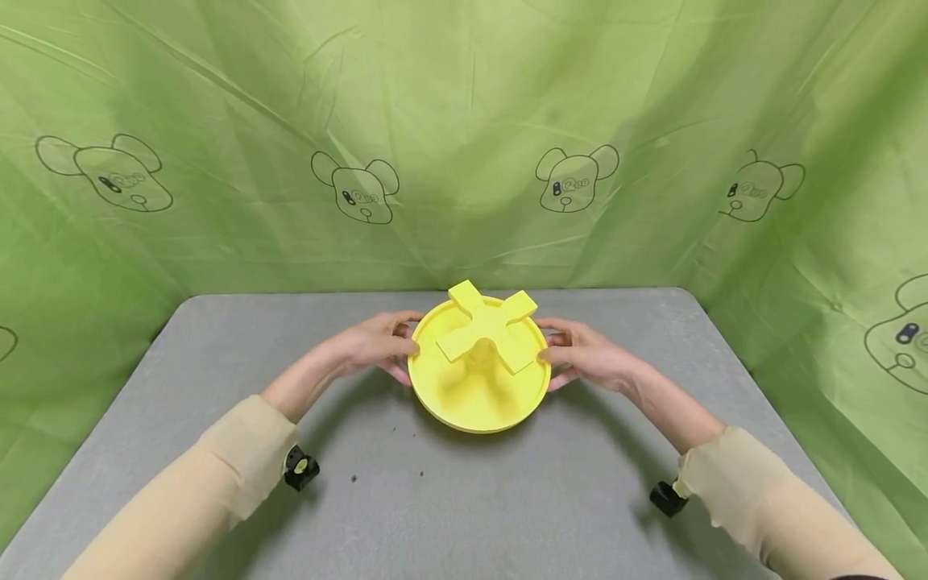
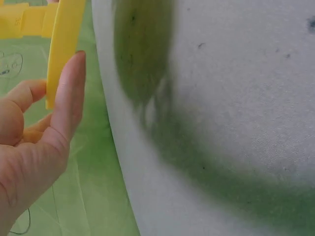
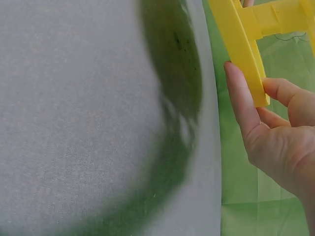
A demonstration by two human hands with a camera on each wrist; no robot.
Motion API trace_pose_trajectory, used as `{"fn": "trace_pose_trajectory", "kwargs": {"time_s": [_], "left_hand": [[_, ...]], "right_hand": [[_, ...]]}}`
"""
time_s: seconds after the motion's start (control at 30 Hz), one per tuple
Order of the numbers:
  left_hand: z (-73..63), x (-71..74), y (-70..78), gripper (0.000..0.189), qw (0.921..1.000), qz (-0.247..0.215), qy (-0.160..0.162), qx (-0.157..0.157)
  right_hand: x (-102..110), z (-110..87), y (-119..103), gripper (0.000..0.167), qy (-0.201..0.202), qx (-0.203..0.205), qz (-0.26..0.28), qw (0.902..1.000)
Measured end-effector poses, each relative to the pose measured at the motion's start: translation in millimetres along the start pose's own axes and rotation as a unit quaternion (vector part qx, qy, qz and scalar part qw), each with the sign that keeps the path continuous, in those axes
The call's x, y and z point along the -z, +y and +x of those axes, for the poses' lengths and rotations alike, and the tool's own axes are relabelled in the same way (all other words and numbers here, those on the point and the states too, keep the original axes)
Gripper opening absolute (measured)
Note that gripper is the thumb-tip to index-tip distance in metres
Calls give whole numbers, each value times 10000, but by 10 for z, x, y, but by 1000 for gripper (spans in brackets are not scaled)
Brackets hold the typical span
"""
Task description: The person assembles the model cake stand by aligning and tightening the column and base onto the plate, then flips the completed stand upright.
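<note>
A round yellow plastic piece (image 1: pixel 464 403) has a shallow raised rim and a post in its middle, topped by a cross with several flat arms. Both hands hold it by opposite sides of the rim, lifted off the table. My left hand (image 1: pixel 373 342) pinches the left edge, thumb on the upper face and fingers beneath. At the right edge my right hand (image 1: pixel 587 354) grips in the same way. The left wrist view shows the disc's edge between the thumb and fingers of the left hand (image 2: pixel 34 142). Likewise, the right hand (image 3: pixel 280 142) pinches the edge in the right wrist view.
A grey table (image 1: pixel 507 515) lies below, with a few small dark specks on it. Green curtain (image 1: pixel 464 121) printed with mouse-like heads hangs behind and at both sides. Each sleeve end carries a small black device, at the left cuff (image 1: pixel 300 467) and right cuff (image 1: pixel 669 498).
</note>
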State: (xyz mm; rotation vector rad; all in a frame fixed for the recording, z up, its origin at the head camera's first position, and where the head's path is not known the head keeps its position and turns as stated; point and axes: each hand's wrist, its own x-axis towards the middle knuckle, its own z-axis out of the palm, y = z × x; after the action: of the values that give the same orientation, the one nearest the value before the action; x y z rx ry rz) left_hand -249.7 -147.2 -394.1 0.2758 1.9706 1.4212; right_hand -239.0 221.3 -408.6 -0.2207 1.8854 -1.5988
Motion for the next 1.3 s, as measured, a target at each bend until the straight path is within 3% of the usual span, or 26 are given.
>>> {"fn": "trace_pose_trajectory", "kwargs": {"time_s": [0.23, 0.5, 0.77, 1.0, 1.3], "left_hand": [[29, 79, 28, 86, 9995, -269, -92, -106], [46, 169, 80, 85, 9975, -583, -128, -368], [31, 219, 136, 83, 9960, -630, -46, -628], [21, 241, 174, 83, 9959, -363, 118, -824], [-8, 280, 211, 77, 9931, -338, 48, -1119]], "right_hand": [[45, 6, -42, 75, -70, 134, 137, 9998], [87, 24, -102, 73, 125, 473, 90, 9988], [106, 26, -152, 74, 343, 794, 49, 9962], [109, 20, -184, 73, 502, 1077, -43, 9929], [139, 1, -221, 73, 515, 1481, -151, 9875]]}}
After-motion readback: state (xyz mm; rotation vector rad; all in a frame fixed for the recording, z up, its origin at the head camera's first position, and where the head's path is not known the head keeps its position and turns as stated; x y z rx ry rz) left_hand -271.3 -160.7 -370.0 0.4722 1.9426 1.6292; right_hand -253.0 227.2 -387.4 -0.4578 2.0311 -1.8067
